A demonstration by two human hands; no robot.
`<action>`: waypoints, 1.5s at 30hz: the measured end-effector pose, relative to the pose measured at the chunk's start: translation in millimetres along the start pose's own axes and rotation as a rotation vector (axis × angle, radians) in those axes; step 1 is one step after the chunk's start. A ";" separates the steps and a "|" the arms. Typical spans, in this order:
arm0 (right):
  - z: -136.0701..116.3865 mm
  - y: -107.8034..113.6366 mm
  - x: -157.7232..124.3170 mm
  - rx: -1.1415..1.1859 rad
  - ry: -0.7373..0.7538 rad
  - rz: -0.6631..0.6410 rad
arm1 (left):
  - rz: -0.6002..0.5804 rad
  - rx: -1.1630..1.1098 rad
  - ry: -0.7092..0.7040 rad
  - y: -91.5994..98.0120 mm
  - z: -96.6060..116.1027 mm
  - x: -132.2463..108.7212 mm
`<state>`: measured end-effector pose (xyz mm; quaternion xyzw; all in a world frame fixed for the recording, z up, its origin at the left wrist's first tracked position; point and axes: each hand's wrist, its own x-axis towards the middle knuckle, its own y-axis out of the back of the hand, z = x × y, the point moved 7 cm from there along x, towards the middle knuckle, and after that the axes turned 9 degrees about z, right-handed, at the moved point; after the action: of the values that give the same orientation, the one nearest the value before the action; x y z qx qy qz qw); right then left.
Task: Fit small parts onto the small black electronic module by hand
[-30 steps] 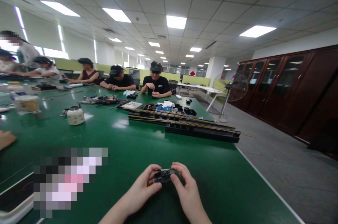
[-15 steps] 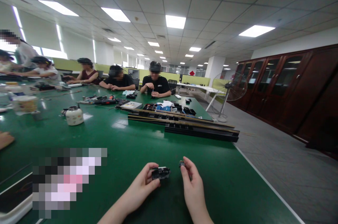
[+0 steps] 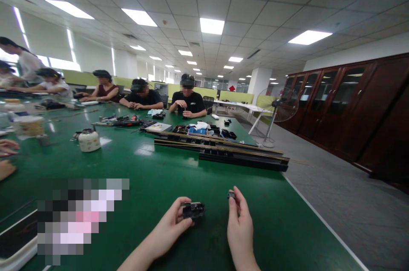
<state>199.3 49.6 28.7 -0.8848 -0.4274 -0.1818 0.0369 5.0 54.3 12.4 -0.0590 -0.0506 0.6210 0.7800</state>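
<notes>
- An open office under ceiling lights. A long green counter (image 3: pixel 150 168) runs ahead, with people (image 3: pixel 187 102) seated at its far end.
- Long black rails (image 3: pixel 223 151) lie across the counter. A white pot (image 3: pixel 89 140) stands to the left, and a phone (image 3: pixel 15 245) lies at the near left edge.
- A second ago both hands met on one black part (image 3: pixel 193 210). Now they are apart, and the right hand (image 3: pixel 239 230) has drawn off to the right with a small piece (image 3: pixel 231 194).
- It looks as though the piece has come off the part, so the two are now separate.
- The left hand (image 3: pixel 171 226) has its grip clamped on the part between thumb and fingertips, just above the counter near its front edge.
- The right hand's grip is pinched together on the piece at the fingertips. The piece sits a little higher than the part and to its right, not touching it.
</notes>
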 end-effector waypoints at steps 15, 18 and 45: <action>-25.0 -39.6 -32.0 0.020 0.113 -0.498 | -0.021 -0.014 0.008 -1.8 -1.7 -0.6; -28.8 -43.2 -37.2 0.114 0.083 -0.551 | -0.046 -0.002 0.009 -2.4 -3.5 -1.2; -23.2 -46.1 -38.6 -0.170 0.330 -0.623 | -0.035 -0.095 0.020 1.2 -12.6 4.1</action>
<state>135.2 44.9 32.5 -0.6708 -0.6483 -0.3594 -0.0256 6.6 58.2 -0.2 -0.1015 -0.0732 0.6033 0.7876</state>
